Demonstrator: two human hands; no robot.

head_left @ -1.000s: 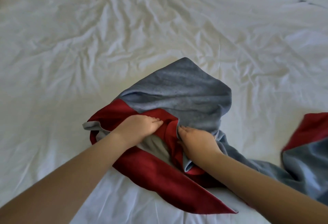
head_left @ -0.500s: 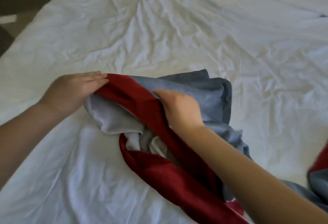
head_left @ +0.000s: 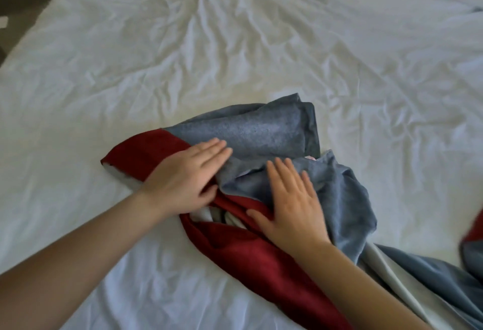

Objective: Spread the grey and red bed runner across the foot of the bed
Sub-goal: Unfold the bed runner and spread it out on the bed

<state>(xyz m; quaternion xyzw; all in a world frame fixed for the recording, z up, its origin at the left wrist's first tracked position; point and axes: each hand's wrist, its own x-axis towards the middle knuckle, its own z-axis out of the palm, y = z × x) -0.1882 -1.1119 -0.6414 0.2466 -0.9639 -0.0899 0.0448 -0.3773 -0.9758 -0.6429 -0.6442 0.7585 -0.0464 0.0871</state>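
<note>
Since half a second earlier, the left hand (head_left: 188,180) had let go of the red edge it held out to the left and come in toward the middle. The right hand (head_left: 292,204) had quit its grip on the red band.

- Left hand: palm down across the seam where red met grey, fingers straight and together, holding nothing.
- Bed runner (head_left: 248,133): bunched and folded on itself on the white bed (head_left: 235,42), under and just beyond both hands. Its red end poked out left of the left hand.
- Right hand: flat on the grey folds, fingers straight and slightly spread, thumb on the red band, gripping nothing.
- Past the right hand: the runner trailed to the lower right and out of view.

Judgement: the long axis ran left to right along the near side. The left hand lay nearer the free red end, so that end looked like the one to draw leftward.
</note>
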